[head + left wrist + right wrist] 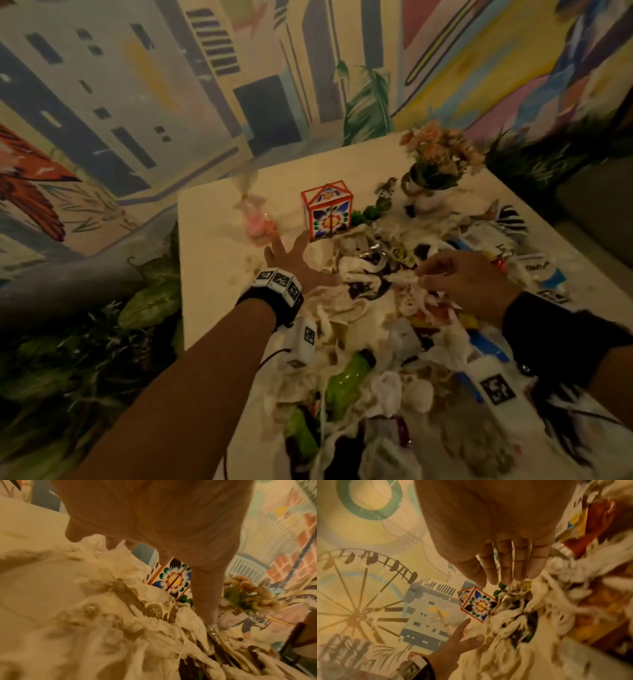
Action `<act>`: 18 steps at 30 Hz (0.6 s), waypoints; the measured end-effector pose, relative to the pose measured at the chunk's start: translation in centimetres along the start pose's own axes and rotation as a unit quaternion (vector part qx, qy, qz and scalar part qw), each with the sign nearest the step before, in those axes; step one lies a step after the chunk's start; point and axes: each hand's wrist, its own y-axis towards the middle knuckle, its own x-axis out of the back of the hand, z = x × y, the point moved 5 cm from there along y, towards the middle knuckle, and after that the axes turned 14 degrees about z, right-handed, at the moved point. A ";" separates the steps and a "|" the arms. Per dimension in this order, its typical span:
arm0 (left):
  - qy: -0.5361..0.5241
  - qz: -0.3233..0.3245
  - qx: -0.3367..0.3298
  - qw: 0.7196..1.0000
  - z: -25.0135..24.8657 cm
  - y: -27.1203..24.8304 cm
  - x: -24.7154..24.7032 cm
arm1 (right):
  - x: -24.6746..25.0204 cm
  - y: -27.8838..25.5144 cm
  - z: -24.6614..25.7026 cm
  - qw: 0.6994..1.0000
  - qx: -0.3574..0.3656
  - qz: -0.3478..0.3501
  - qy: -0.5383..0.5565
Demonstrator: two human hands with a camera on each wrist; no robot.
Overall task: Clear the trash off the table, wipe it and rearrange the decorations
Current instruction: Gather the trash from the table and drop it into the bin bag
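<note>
Closest to my head view, a green bottle (346, 380) lies on its side in the heap of crumpled white tissues (342, 308) and wrappers that covers the near and right part of the white table (212, 240). I have my left hand (294, 257) stretched out flat at the heap's left edge, fingers straight and spread apart, holding nothing; its fingertips reach just short of the painted flower box (327, 212), which stands upright behind the trash. My right hand (459, 277) hovers palm down over the middle of the pile with its fingers loosely extended and close together; from the right wrist view I see them straight and gripping nothing. Left of the box a small clear bag of pink sweets (258, 219) sits on bare tabletop. Behind the pile stands a pot of peach flowers (438, 154), with a little figurine (385, 193) beside it. A painted mural wall (137, 85) rises beyond the table.
</note>
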 end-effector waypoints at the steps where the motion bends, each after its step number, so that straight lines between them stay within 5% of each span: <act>1: 0.021 0.006 0.018 1.000 -0.8 0.6 -0.4 | 0.9 0.6 -0.7 0.999 0.005 -0.011 -0.036; 8: 0.097 -0.002 0.079 0.992 -2.6 4.1 -3.0 | 0.7 5.4 -1.5 0.955 0.080 0.004 -0.287; 18: 0.117 -0.142 0.026 0.983 -1.2 2.9 -1.8 | -4.0 13.2 0.0 0.906 -0.003 0.171 -0.387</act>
